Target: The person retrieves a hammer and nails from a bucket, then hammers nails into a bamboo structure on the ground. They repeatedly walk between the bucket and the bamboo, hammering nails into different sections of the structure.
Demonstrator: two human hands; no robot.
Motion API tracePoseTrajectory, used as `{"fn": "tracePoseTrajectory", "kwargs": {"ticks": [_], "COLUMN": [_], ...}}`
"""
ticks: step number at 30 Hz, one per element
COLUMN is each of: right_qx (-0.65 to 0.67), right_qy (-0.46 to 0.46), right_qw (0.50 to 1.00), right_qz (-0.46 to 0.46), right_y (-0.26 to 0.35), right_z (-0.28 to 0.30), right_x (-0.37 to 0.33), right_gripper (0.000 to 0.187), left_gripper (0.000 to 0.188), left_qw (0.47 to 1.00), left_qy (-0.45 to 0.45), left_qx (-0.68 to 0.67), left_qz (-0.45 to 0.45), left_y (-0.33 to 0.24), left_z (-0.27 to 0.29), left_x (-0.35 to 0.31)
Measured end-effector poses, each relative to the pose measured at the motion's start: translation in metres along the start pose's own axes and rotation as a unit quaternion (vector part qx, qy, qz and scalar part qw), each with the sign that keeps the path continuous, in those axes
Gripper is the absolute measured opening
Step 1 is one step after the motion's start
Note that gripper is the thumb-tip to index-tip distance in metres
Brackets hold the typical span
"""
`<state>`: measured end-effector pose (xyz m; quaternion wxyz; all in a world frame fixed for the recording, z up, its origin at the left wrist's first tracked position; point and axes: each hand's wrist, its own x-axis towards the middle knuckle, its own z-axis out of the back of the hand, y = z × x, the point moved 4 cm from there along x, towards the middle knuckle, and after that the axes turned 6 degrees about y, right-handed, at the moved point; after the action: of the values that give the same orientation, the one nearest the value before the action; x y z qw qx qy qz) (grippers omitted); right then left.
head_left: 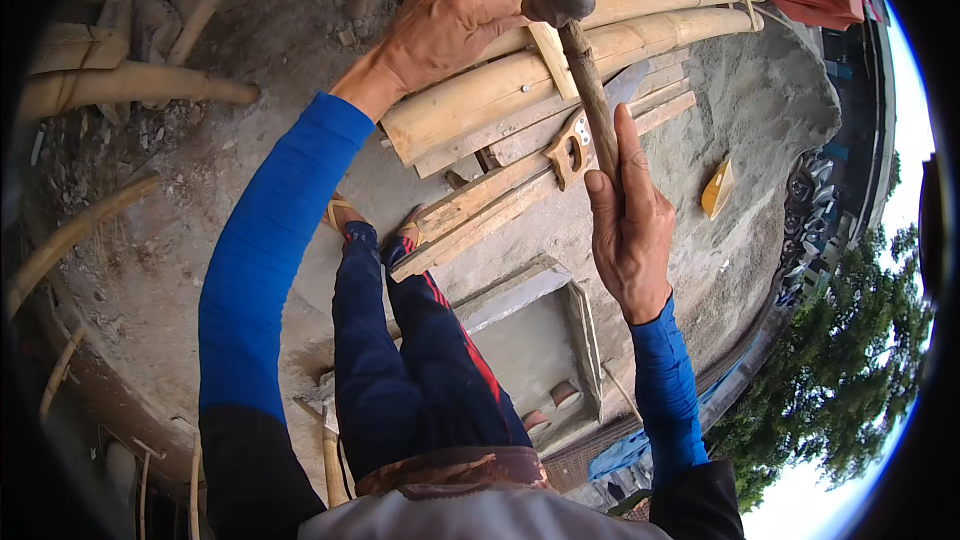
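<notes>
My right hand [636, 210] is wrapped round the wooden handle of a hammer [594, 85], its index finger stretched along it. The dark hammer head hangs over a flat bamboo strip [548, 48] that crosses several thick bamboo poles [440, 120]. My left hand [445, 32] reaches over those poles, thumb and fingers pinched together right beside the hammer head. What the pinch holds, if anything, is hidden. A small shiny nail head [525, 89] shows on the nearest pole. Under the hammer handle lies a handsaw [570, 148] with a wooden grip, its blade partly covered.
Rough wooden planks [480, 205] lie below the poles, close to my feet. A concrete-rimmed basin [530, 340] is set in the ground by my legs. Grey sand [745, 105] and a yellow scoop-like piece [717, 189] are at right. Bamboo poles [130, 88] stick out at left.
</notes>
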<state>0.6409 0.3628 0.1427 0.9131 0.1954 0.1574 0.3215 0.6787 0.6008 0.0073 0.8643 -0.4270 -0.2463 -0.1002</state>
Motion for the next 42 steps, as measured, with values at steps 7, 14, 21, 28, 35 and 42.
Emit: {"fn": "tracePoseTrajectory", "kwargs": {"ticks": [7, 14, 21, 28, 35, 42], "right_qx": [0.049, 0.058, -0.012, 0.124, 0.076, 0.080], "right_qy": [-0.056, -0.037, -0.007, -0.074, 0.040, -0.003], "right_qw": [0.996, 0.997, 0.999, 0.987, 0.996, 0.997], "right_qz": [0.042, 0.045, 0.042, 0.064, -0.016, -0.019], "right_y": [0.003, 0.016, -0.025, 0.014, -0.001, -0.007], "right_z": [0.011, 0.018, -0.014, 0.018, 0.003, 0.004], "right_x": [-0.014, -0.010, 0.010, -0.009, -0.003, -0.002], "right_gripper": [0.061, 0.054, 0.052, 0.051, 0.050, 0.046], "left_gripper": [0.020, 0.021, 0.025, 0.024, 0.025, 0.028], "left_qw": [1.000, 1.000, 1.000, 0.999, 0.997, 0.998], "left_qy": [0.005, 0.008, 0.017, -0.001, 0.029, 0.019], "left_qx": [0.005, 0.008, 0.026, 0.044, 0.047, 0.050], "left_qz": [-0.004, 0.011, 0.006, -0.007, 0.057, 0.029], "left_y": [-0.001, 0.001, -0.005, 0.004, -0.002, -0.001], "left_z": [-0.003, -0.001, -0.005, -0.004, -0.005, -0.010], "left_x": [-0.003, -0.001, 0.007, 0.000, 0.000, 0.003]}}
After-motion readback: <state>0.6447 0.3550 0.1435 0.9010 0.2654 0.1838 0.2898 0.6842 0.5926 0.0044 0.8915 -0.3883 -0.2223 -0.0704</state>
